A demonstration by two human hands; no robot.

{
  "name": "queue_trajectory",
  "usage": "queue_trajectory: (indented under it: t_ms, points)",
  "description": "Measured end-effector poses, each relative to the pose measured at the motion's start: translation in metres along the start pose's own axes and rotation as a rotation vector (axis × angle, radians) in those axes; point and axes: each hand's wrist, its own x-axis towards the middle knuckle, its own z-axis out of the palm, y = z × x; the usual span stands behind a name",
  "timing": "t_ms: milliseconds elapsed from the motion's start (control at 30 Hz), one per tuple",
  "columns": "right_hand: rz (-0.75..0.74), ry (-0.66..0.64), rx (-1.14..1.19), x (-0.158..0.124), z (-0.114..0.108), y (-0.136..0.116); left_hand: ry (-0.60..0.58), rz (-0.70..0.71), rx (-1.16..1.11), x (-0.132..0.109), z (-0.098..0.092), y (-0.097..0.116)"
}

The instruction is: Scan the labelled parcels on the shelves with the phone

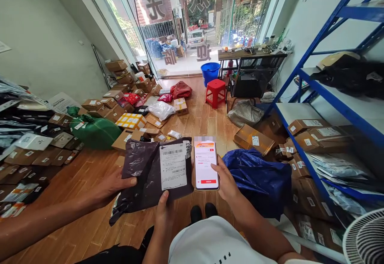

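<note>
My left hand (164, 208) grips the lower edge of a dark plastic mailer bag (145, 176), its thumb on the front below a white shipping label (174, 165). Another person's hand (118, 184) reaches in from the left and holds the bag's left side, thumb on top. To the right of the bag, my right hand (225, 176) is closed around a smartphone (206, 172), with its thumb over the screen. The lit screen shows a white page with an orange band and a red button. Most of my fingers are hidden behind the bag and the phone.
Cardboard boxes (121, 76) and a green sack (94, 132) lie on the left. A blue bag (258, 176) sits close on my right, before a blue metal shelf (336, 104) with parcels. Ahead stand a red stool (215, 93), a blue bucket (210, 72) and a desk (249, 55).
</note>
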Motion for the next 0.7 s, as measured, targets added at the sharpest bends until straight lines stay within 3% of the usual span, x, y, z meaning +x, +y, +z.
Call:
queue_trajectory:
  t_ms: [367,700]
  points:
    - [-0.028,0.064,-0.002,0.014,0.009,0.004,-0.013,-0.029,-0.047,0.022,-0.007,-0.001]
    - [0.059,0.11,-0.031,0.015,0.026,0.008,0.057,0.022,-0.173,0.035,-0.003,0.025]
